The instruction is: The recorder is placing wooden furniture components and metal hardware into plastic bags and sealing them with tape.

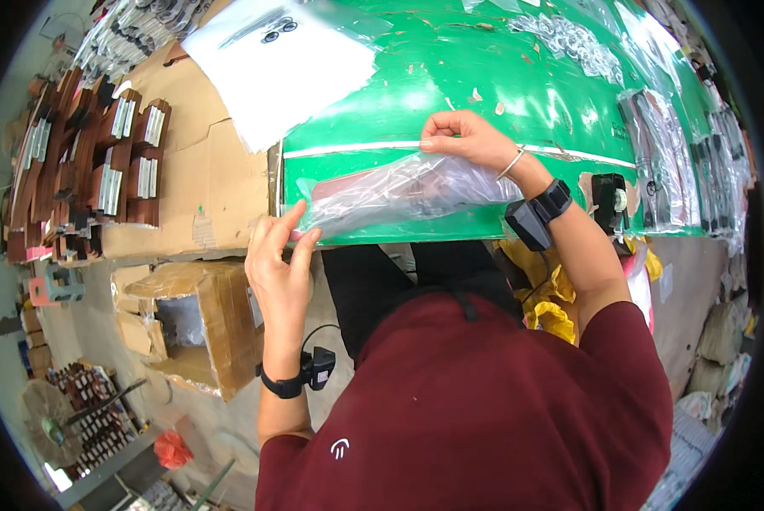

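A long clear plastic bag [399, 194] lies on the green tabletop along its near edge. Inside it is a flat reddish-brown piece, partly blurred by glare and creases in the film. At the bag's left end, my left hand [278, 260] has its thumb and forefinger apart, with the tips touching the film. My right hand [469, 140] is over the bag's far edge, its fingers curled and pinched together at the film. The exact grip of the right fingertips is partly hidden.
White sheets [288, 77] lie on the table's far left. Stacked brown wooden pieces [118, 162] cover the cardboard at left. Bagged pieces [659, 162] and a black device [608, 200] are at right. Below the edge stand an open carton [228, 328] and yellow bags [554, 315].
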Demonstrator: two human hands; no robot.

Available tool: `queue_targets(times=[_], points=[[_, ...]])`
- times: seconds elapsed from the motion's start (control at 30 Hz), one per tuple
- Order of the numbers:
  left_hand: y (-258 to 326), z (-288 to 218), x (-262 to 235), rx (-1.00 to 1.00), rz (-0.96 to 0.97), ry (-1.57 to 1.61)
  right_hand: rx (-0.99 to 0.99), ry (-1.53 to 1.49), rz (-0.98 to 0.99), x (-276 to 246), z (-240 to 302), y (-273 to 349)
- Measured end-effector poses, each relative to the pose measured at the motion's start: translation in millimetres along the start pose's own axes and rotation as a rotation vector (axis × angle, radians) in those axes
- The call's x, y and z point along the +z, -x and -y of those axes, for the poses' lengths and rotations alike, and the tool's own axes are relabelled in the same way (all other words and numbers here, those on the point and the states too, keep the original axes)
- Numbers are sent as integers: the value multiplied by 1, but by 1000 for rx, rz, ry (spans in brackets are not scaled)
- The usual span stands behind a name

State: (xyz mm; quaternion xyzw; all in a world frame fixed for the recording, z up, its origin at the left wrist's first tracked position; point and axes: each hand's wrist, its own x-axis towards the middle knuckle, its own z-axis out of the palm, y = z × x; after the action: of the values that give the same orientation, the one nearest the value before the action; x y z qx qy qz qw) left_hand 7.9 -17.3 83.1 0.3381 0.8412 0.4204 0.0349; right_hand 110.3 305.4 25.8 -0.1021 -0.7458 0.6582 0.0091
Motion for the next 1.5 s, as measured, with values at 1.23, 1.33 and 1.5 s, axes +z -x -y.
queue_targets(times=[1.23, 1.33, 1.5], points=[[-52, 75, 59, -116, -79, 169, -101, 213, -112, 24, -13, -2], [-51, 82, 72, -59, -157, 130, -10, 214, -140, 27, -14, -5], [-53, 86, 78, -57, -206, 173, 32, 179, -219, 29, -27, -11]])
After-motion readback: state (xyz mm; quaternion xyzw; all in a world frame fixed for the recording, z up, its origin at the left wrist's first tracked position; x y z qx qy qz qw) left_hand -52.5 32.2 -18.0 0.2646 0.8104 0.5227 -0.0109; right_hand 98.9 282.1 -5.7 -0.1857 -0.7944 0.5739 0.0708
